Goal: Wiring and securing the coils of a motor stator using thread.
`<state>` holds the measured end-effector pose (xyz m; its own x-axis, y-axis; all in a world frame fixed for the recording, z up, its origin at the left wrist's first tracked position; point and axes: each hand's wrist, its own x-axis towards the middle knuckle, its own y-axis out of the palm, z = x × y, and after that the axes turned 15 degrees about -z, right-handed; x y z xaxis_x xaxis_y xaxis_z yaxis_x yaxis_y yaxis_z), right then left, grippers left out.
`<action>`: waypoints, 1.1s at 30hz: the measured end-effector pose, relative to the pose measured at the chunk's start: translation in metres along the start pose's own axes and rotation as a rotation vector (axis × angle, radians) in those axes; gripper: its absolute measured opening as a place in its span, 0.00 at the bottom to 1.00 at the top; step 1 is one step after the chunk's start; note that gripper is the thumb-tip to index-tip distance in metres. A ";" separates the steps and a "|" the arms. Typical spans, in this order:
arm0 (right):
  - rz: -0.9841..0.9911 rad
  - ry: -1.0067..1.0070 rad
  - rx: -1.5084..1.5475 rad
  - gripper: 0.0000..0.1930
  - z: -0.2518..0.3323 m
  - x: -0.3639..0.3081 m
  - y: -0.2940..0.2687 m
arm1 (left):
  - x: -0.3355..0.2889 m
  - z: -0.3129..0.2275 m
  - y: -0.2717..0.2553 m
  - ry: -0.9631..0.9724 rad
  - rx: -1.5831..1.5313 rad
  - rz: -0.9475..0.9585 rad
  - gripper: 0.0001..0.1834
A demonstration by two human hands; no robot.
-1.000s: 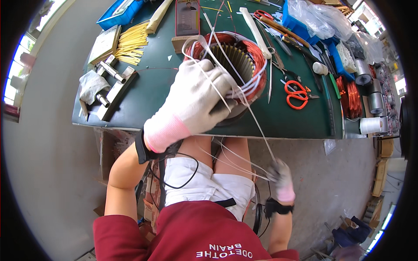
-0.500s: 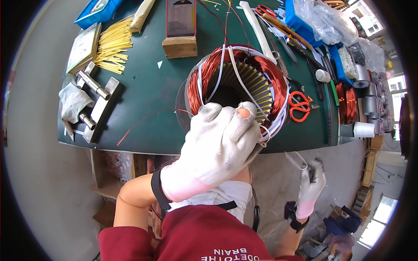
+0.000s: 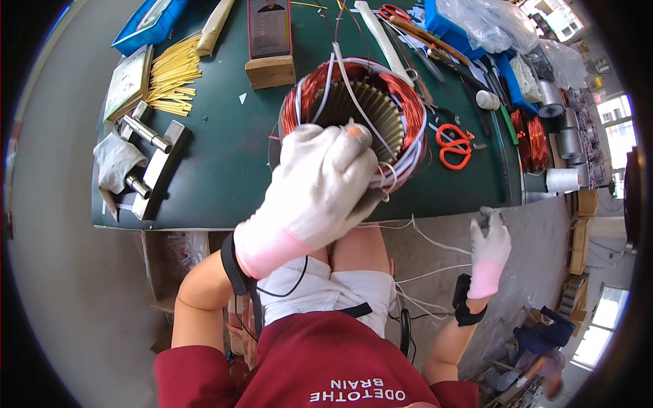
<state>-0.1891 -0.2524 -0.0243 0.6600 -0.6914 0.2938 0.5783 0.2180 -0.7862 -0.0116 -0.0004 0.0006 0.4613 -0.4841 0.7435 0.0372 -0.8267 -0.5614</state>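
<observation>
A ring-shaped motor stator (image 3: 403, 102) with red copper windings lies on the green table, its bore lined with yellow-edged slots. White sleeves and cord wrap its near right edge. My left hand (image 3: 320, 180), in a white glove with a pink cuff, is closed over the stator's near edge. Its fingertips curl toward the bore and are partly hidden. Off the table's front edge to the right, my right hand (image 3: 491, 245), gloved alike, has its fingers bent around a thin white cord (image 3: 441, 245). That cord runs back toward the stator, and more of it hangs beside my lap.
Orange-handled scissors (image 3: 454, 147) lie right of the stator. Behind it stands a phone (image 3: 270, 30) on a wooden block (image 3: 271, 72). To the left are yellow strips (image 3: 173, 75) and a metal fixture (image 3: 163, 163). Blue bins (image 3: 454, 30) and a white spool (image 3: 563, 180) are at right.
My right hand has risen slightly, and the cord that was a small blurred loop by its fingers now stretches toward the stator. The left hand stays on the stator; the view has shifted somewhat.
</observation>
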 end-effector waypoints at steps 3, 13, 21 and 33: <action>-0.172 -0.243 0.282 0.12 0.066 -0.020 0.007 | -0.001 -0.002 0.003 -0.008 0.064 -0.012 0.18; 0.108 0.075 1.195 0.07 0.095 -0.021 0.072 | 0.001 0.001 0.002 0.061 0.076 -0.050 0.18; 1.150 0.371 1.249 0.14 0.104 -0.010 -0.005 | 0.006 -0.007 -0.019 0.167 0.283 0.168 0.16; 0.073 -0.149 1.394 0.12 0.101 -0.065 0.110 | 0.001 -0.019 -0.009 0.174 0.337 0.264 0.23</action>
<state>-0.1195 -0.1139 -0.0747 0.7023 -0.5894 0.3992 0.4769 0.8059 0.3509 -0.0281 0.0011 0.0135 0.3387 -0.7306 0.5929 0.2378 -0.5432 -0.8052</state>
